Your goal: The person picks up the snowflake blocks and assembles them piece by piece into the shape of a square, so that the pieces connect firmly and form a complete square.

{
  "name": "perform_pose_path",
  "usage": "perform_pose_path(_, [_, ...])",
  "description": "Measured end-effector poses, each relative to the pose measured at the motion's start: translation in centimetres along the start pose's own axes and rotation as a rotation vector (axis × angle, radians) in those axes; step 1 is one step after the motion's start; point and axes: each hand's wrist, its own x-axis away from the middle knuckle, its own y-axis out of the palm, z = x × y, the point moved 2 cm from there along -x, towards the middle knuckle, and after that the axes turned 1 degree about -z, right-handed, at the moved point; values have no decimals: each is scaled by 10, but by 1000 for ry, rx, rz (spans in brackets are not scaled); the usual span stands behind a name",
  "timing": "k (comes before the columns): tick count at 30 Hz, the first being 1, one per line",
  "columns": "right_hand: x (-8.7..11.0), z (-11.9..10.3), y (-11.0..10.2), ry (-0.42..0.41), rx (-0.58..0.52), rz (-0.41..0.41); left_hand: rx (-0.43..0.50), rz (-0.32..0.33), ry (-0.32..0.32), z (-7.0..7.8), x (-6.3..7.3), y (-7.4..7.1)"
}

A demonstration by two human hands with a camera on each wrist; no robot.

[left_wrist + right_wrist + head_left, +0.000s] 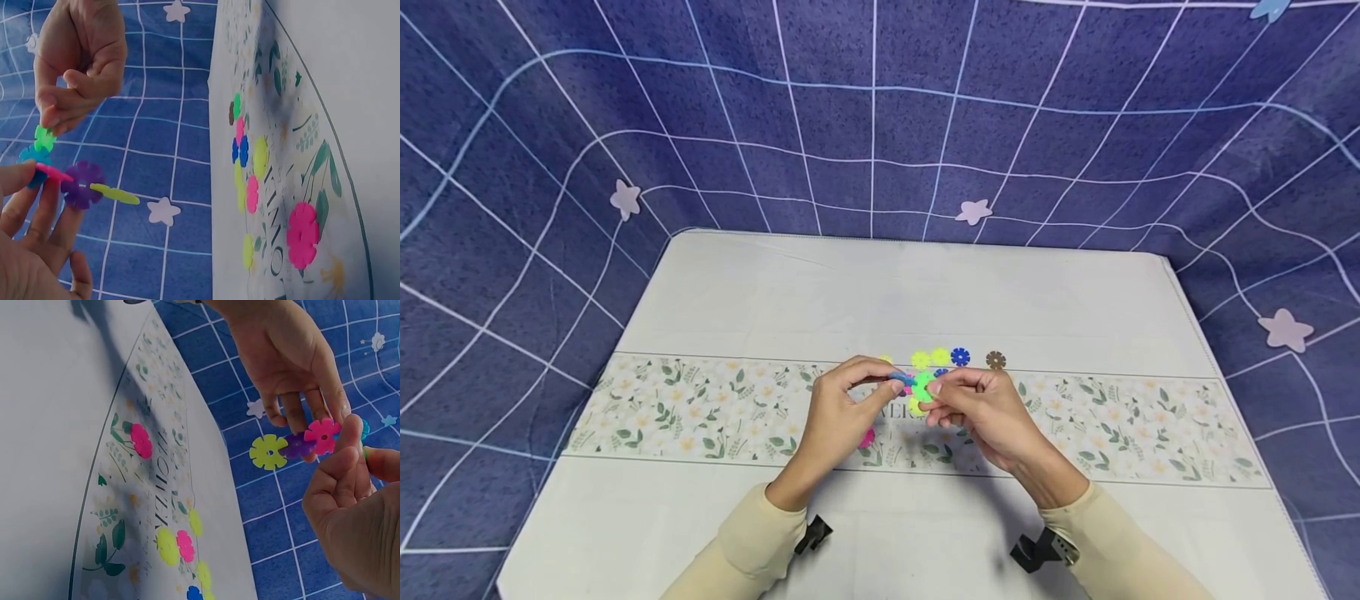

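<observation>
Left hand (838, 407) (curled) holds 4 discs (80, 174), right hand (988, 414) 1 green disc (922, 385).

On my screen the flower discs (317, 430) look like smooth plastic. I read the backdrop (831, 125) and sleeves (752, 533) as matt cloth, the bench cover (850, 292) as smooth

Left hand (842, 408) and right hand (988, 412) pinch, fingertips near each other

Two forearms in cream, long cloth sleeves (741, 533) reach in from the near side of the white, flower-banded counter (925, 292), slanting toward each other. Both hands are raised above it, about midway between its left and right edges. The left thumb and forefinger pinch, the other fingers fanned and slightly bent. The right thumb and forefinger pinch too, the remaining fingers curled below. The wrists are wider apart than the fingertips.
</observation>
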Motion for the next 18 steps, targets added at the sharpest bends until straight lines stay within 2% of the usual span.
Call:
perform_pose_path(6, [-1, -1, 2, 14, 15, -1, -81, -2, 9, 1, -1, -4])
perform_pose_path(12, [-3, -3, 3, 4, 27, -15, -41, -24, 4, -2, -3, -6])
perform_pose_path(18, [-4, -5, 2, -9, 28, -35, -1, -63, 45, -3, -5, -7])
